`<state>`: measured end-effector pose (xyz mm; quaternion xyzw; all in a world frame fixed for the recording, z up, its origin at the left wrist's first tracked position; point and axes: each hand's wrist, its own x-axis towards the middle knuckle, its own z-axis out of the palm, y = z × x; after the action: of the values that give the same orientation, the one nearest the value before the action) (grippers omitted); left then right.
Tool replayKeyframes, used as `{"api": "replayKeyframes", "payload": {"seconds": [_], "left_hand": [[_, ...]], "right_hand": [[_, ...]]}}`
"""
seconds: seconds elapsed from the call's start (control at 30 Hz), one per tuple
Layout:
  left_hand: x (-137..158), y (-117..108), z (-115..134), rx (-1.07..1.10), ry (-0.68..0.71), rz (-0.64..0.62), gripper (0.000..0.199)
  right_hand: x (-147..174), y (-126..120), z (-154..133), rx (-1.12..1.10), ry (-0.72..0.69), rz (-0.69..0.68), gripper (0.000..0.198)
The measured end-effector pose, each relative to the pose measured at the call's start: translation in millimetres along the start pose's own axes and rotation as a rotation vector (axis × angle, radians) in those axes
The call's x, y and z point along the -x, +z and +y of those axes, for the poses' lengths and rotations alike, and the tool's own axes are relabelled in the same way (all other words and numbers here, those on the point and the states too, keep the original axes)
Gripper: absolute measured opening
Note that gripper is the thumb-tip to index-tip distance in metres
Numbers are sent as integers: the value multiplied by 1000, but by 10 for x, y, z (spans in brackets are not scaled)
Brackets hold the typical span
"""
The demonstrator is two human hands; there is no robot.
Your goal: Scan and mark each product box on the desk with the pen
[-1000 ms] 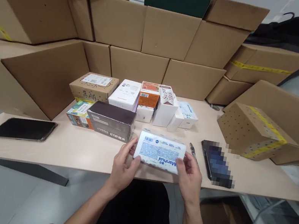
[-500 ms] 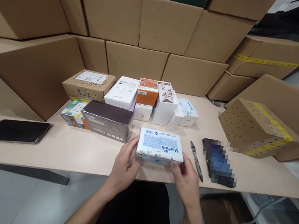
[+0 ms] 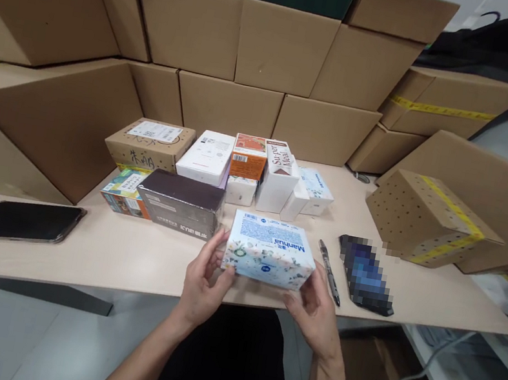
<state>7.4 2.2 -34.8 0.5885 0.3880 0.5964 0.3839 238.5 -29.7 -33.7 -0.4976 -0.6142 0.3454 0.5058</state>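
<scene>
Lying at the far left of the bench point(image 3: 94, 257): dark-screened phone point(image 3: 22, 221). Next, blue-and-orange carton point(image 3: 128, 191); behind it, kraft box point(image 3: 148, 148) with barcoded white label and handwritten characters. Dark wrapped box point(image 3: 180, 203), pale lettering, not legible. Flat white box point(image 3: 205, 158), print too small to read. Left hand point(image 3: 205, 279) pinches, thumb and fingers, the left end of the Manhua pack point(image 3: 267, 254), placed between both hands near the front edge; pale blue, floral side, blue text and barcode on top. Contact with bench: cannot tell. Beyond it: orange barcoded box point(image 3: 248, 157) atop small floral pack point(image 3: 240, 192), Super Meal box point(image 3: 277, 184), slim white box point(image 3: 296, 202), light-blue pack point(image 3: 315, 191). Right hand point(image 3: 315, 312): fingers curled at the pack's right end, thumb by its lower edge. Then pen point(image 3: 330, 274), device point(image 3: 364, 275) with pixelated screen, perforated kraft box point(image 3: 425, 220), yellow tape.
</scene>
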Motion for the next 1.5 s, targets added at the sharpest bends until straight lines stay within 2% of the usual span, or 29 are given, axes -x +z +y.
{"api": "replayKeyframes", "payload": {"seconds": [0.17, 0.27, 0.43, 0.6, 0.8, 1.07, 1.27, 1.37, 1.43, 1.5], "left_hand": [[-23, -23, 13, 69, -24, -23, 50], [-39, -58, -4, 64, -24, -40, 52], [-53, -92, 36, -31, 41, -66, 55], [-70, -69, 42, -154, 93, -24, 56], [-78, -14, -78, -259, 12, -16, 58], [-80, 15, -2, -408, -27, -89, 68], [-136, 42, 115, -466, -31, -115, 64], [-131, 49, 84, -440, -66, -105, 69], [-116, 53, 45, -411, -82, -91, 76], [-103, 54, 14, -387, -77, -83, 80]], "right_hand": [[2, 14, -13, 129, -18, -24, 74], [-20, 40, -12, 216, -14, -11, 67], [-41, 54, 58, 192, -48, 70, 56], [-74, 53, 50, 161, -85, 148, 50], [-165, 118, -30, 242, -17, 258, 46], [-166, 151, -58, 348, 45, 232, 46], [-149, 154, -54, 382, 13, 235, 44], [-141, 47, -70, 398, -4, 368, 47], [-148, -63, -97, 557, -4, 521, 47], [-167, -168, -138, 795, 47, 560, 47]]}}
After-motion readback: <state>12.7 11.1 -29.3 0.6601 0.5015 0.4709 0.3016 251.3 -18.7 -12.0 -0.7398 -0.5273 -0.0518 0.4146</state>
